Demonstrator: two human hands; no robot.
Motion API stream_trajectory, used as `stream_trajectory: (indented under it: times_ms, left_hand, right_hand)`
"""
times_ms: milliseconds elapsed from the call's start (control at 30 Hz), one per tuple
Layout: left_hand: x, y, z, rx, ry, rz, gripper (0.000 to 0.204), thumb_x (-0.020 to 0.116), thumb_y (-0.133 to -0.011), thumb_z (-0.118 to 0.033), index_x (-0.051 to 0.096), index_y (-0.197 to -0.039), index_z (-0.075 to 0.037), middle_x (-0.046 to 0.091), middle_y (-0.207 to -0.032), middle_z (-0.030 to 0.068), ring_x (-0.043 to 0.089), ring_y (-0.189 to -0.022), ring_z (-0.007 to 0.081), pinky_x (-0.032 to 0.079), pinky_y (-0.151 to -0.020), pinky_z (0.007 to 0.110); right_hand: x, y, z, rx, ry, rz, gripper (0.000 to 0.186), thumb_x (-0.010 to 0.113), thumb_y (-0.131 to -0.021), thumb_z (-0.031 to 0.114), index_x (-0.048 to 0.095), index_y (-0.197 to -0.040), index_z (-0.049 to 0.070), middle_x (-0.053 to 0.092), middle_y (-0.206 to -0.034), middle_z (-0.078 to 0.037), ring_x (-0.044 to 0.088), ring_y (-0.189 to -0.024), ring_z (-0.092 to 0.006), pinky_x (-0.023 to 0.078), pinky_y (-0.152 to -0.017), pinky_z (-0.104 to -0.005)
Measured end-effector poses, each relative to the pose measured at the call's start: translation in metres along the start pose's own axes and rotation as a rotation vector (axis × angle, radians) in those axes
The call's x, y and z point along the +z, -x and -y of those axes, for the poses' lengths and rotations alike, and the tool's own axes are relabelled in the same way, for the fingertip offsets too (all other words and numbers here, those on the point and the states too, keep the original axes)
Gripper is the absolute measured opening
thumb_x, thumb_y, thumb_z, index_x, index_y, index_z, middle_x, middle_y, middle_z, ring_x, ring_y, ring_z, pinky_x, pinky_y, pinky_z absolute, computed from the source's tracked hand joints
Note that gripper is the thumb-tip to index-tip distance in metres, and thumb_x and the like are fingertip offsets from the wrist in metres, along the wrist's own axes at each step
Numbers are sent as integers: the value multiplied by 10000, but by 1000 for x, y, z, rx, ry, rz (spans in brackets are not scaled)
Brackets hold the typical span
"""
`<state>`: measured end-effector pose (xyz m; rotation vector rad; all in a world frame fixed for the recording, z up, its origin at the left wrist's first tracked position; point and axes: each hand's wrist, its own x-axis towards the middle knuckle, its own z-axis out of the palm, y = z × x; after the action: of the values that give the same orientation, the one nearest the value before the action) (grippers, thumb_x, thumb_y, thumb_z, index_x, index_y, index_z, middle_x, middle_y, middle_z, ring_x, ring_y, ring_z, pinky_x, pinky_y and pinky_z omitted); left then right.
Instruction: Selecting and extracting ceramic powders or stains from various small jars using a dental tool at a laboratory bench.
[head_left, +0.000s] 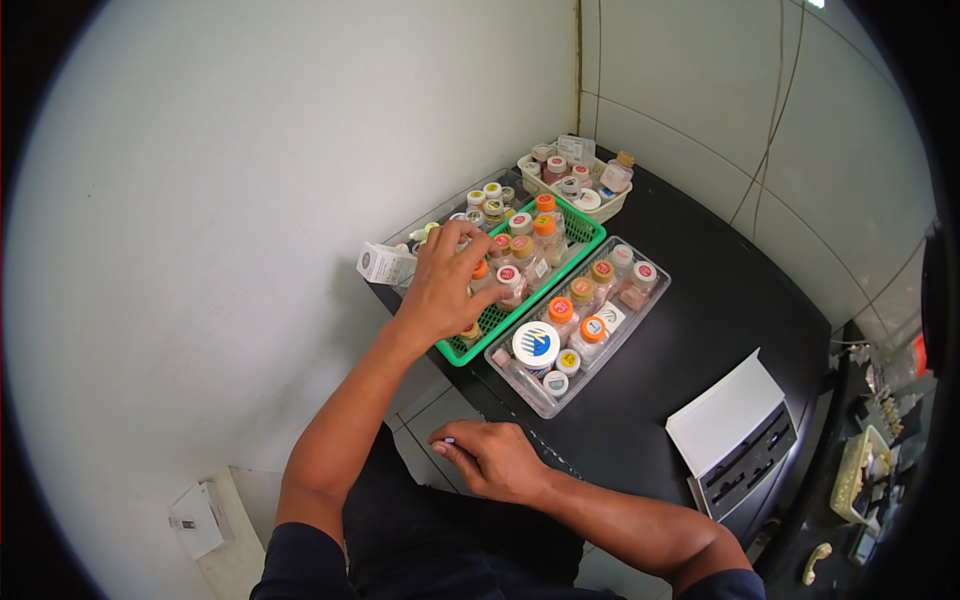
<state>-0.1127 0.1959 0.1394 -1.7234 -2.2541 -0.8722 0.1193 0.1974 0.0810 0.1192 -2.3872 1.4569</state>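
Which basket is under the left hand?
The green mesh basket: the left hand is over its jars. It alone is green; others are cream.

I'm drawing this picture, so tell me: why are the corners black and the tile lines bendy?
Head view: the wide fisheye lens bends lines on the tiled wall and blackens the corners; there too, a soft shadow lies on the white wall.

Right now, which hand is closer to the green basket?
The left hand. It is reaching over the green basket, with its fingers by the bottles. The right hand is farther away, back near the dark trousers.
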Motion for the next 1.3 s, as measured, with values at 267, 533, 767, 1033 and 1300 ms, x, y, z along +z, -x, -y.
stream_trajectory:
  times_ms: [267,533,767,1033,1300]
  left_hand:
    - [8,-3,-6,71,-85,-62,399,882,-861,-274,759,-1178,-64,584,-1449,157,483,-1395,381,408,-1189,513]
    - [-38,36,-26,-183,1083,-156,354,685,-1007,-137,635,-1317,25,657,-1414,189,656,-1277,291,509,-1146,424]
    - [-41,106,-26,-223,1589,-311,393,572,-1079,-321,552,-1355,-41,647,-1219,163,702,-1089,297,616,-947,463]
    - [-17,177,-20,-486,1252,-439,407,468,-1146,-458,575,-1113,-67,615,-836,82,623,-709,192,545,-654,359]
    - [-2,229,-23,-589,1434,-316,478,541,-1149,-414,718,-1187,29,714,-823,115,683,-724,177,552,-669,312]
  right_hand:
    - [0,-2,1,-5,11,-2,124,690,-1067,153,741,-1118,52,782,-991,-159,768,-908,-391,612,-770,-472]
    - [0,0,1,-3,-6,20,123,694,-1066,151,743,-1122,53,781,-984,-153,766,-871,-383,608,-751,-465]
    - [0,2,3,-2,-7,1,153,697,-1075,212,749,-1116,74,781,-961,-152,751,-793,-391,596,-709,-476]
    - [-6,-2,11,38,-8,-4,108,712,-1056,116,770,-1125,56,760,-908,-154,737,-710,-332,574,-658,-401]
    - [-13,4,6,-33,-151,-270,242,625,-1134,150,787,-1159,-28,674,-871,-109,634,-664,-142,480,-620,-287]
